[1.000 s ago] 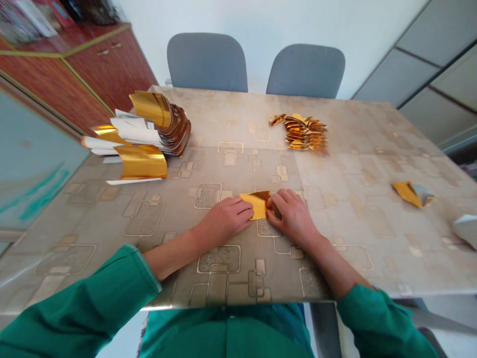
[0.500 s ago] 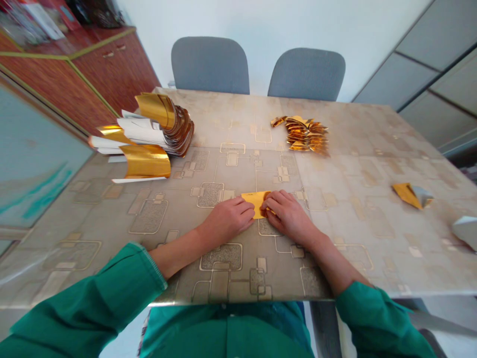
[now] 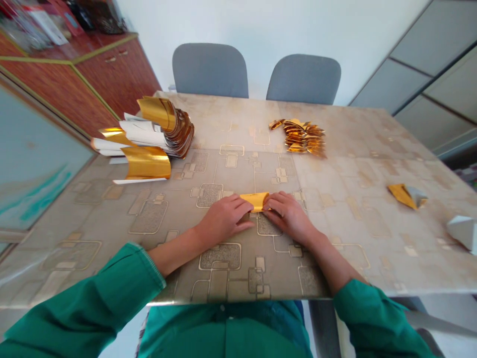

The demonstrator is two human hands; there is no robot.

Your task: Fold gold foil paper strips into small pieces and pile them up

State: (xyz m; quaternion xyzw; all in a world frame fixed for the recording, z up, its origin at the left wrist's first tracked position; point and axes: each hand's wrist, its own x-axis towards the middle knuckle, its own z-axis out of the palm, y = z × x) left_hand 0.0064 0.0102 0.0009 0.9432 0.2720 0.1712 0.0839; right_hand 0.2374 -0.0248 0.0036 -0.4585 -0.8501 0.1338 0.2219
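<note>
A small sheet of gold foil paper lies on the table before me, curled into a narrow strip. My left hand grips its left end, with the fingertips on the paper and the thumb held low beneath. At the right end, my right hand pinches the paper between fingers and thumb. Parts of both ends are hidden under the fingers.
A curved stack of gold and white paper sheets sits at the left. Folded gold paper pieces are lined up at the back. On the right lie a folded gold piece and a white paper shape. Two grey chairs stand behind the table.
The gold paper has become narrower from front to back, its near edge rolled away from me. My left thumb has moved off the paper toward me.
</note>
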